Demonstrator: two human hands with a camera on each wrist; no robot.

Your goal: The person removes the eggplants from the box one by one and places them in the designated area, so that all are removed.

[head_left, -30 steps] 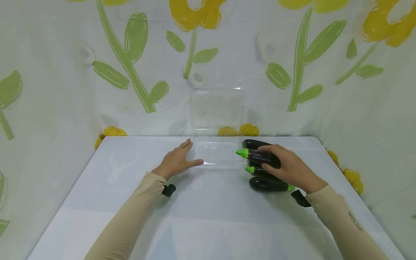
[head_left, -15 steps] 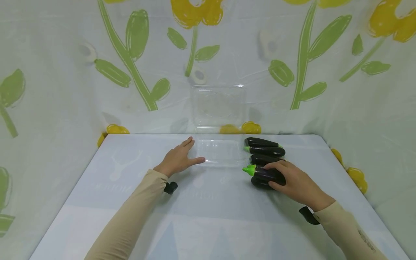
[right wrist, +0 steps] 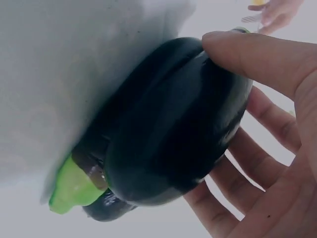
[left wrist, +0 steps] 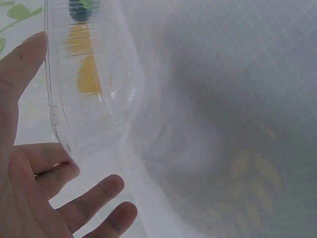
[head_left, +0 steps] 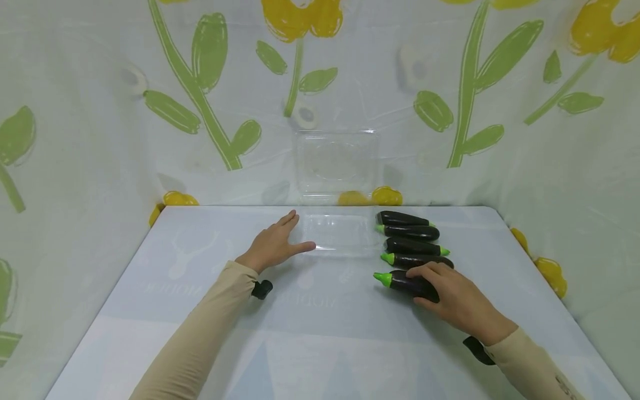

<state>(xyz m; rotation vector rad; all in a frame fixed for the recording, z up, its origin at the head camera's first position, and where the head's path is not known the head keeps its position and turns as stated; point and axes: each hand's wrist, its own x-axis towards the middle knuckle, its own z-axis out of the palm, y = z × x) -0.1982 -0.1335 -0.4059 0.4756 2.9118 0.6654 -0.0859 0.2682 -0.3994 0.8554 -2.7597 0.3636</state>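
My right hand (head_left: 460,297) grips a dark eggplant (head_left: 412,284) with a green cap at the front of a row of eggplants (head_left: 407,232). In the right wrist view, another eggplant's green cap (right wrist: 74,186) shows directly beneath the held one; whether the two touch I cannot tell. The head view hides that lower eggplant. My left hand (head_left: 272,244) lies at the left side of a clear plastic clamshell container (head_left: 342,251), its fingers spread and thumb extended. Thumb and fingers appear against the container's rim (left wrist: 52,106) in the left wrist view.
The container's transparent lid (head_left: 337,164) stands raised against the flower-patterned curtain (head_left: 370,83) behind the table (head_left: 300,355). The row of eggplants lies just right of the container, near the table's back edge.
My right hand has carried the eggplant from the back of the row towards me, over the front one. My left hand has stayed beside the container.
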